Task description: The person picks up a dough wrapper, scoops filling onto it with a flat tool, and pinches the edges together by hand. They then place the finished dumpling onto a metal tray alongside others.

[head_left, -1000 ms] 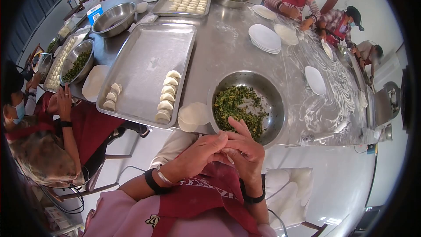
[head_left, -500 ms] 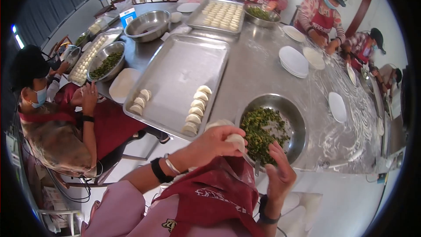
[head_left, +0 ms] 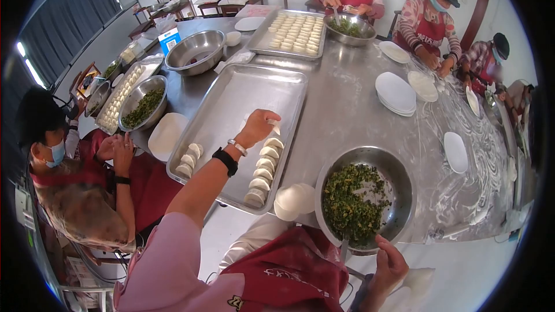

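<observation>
My left hand (head_left: 257, 130) reaches over the large metal tray (head_left: 231, 95) with a white dumpling (head_left: 276, 127) between its fingertips, at the far end of the right-hand row of dumplings (head_left: 265, 172). A shorter row (head_left: 188, 160) lies along the tray's left side. My right hand (head_left: 391, 267) is at the near rim of the metal bowl (head_left: 400, 196), its fingers loosely bent and holding nothing visible. Chopped green filling (head_left: 354, 199) fills part of this bowl, with a utensil handle (head_left: 344, 248) at the near rim. Round dough wrappers (head_left: 292, 201) lie between tray and bowl.
A co-worker (head_left: 75, 179) sits at the left, near another filling bowl (head_left: 141, 104). More people in aprons (head_left: 428, 29) work across the table. White plates (head_left: 396, 93), a full dumpling tray (head_left: 295, 32), an emptier bowl (head_left: 196, 52) and floury tabletop (head_left: 428, 156) are in view.
My left hand has moved from beside the filling bowl forward over the tray, carrying the dumpling. My right hand has moved lower, to the bowl's near rim. The wrappers are now uncovered.
</observation>
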Available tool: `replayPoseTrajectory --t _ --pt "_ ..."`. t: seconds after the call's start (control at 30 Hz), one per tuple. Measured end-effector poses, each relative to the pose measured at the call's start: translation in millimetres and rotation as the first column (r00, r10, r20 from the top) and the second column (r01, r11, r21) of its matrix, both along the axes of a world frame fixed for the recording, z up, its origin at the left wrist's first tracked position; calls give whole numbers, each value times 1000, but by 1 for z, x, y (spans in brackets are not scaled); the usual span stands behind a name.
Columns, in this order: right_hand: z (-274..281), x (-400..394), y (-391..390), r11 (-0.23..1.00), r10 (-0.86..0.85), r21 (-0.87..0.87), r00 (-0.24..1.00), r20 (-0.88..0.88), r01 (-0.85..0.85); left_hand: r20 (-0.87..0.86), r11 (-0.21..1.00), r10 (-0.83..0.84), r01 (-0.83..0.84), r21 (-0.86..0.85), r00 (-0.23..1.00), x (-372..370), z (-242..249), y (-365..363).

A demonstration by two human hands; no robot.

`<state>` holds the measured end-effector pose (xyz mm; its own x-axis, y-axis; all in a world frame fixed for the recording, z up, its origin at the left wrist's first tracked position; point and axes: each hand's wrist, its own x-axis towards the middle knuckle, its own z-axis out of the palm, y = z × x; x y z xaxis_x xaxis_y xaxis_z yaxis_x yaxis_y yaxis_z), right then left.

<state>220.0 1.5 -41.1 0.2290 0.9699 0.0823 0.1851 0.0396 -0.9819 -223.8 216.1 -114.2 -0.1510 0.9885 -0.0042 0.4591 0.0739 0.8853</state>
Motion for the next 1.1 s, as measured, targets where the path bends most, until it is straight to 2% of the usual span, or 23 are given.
replayPoseTrajectory --t 0.07,0.17,0.47,0.57,0.67,0.77,0.87,1.07,1.1 --pt "1 0 1 1000 1 -21 1000 23 -1 -14 1000 15 -15 -22 1000 -1 -15 7" --pt "-1 -1 3 1000 6 -23 1000 21 -6 -133 999 20 -25 -36 991 1 -31 12" --pt "-12 -6 8 999 -31 -34 999 19 31 -43 996 30 -34 -86 999 10 -33 8" --pt "-15 -6 8 999 -28 -32 998 58 30 -234 999 29 -33 -13 972 11 -33 4" --pt "-16 -3 5 999 -22 -34 998 66 24 -505 988 4 75 137 863 6 -48 6" --pt "-10 -4 1 999 -26 -40 997 66 29 -527 996 12 39 85 850 12 -40 3" --pt "-7 -3 -4 999 -32 -40 998 55 35 -622 987 -15 112 117 783 10 -50 2" --pt "-5 1 -15 1000 -18 -14 996 91 19 -670 983 -48 153 99 741 14 -53 -2" --pt "-4 0 -16 1000 -20 -18 996 86 22 -643 980 -44 158 120 764 13 -56 -2"
